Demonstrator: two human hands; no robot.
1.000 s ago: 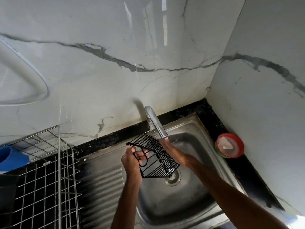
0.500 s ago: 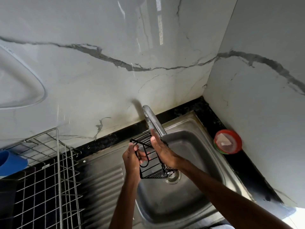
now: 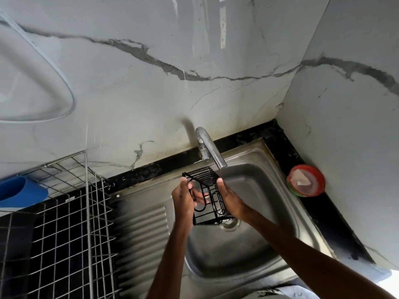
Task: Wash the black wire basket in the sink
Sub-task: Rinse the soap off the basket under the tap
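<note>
While you held the black wire basket [image 3: 212, 212], your left hand [image 3: 184, 201] gripped its left side, with the thumb up on the top edge and the fingers curled in through the wires. Your right hand [image 3: 232, 200] held the right side, thumb on the rim too. Its other fingers were hidden behind the wires.

The basket hung in the air, tipped on its end. It touched nothing but your hands. Its top end sat just under the mouth of the tap [image 3: 210, 151], and its low end was right above the drain [image 3: 231, 225]. That put it over the back left part of the bowl of the sink [image 3: 248, 251], near the ridged draining side.

I could not tell if water was running.

I think you were at the rinsing and rubbing step. To do it well, you needed to hold the basket low in the bowl so the water splashed less. You needed to turn it slowly so every wire got wet. One hand could hold tight while the other rubbed, because wet wire is slippery.

A metal rack [image 3: 71, 212] with a blue cup [image 3: 20, 192] stood off the sink's left edge. A red dish [image 3: 305, 180] sat past its back right corner.
</note>
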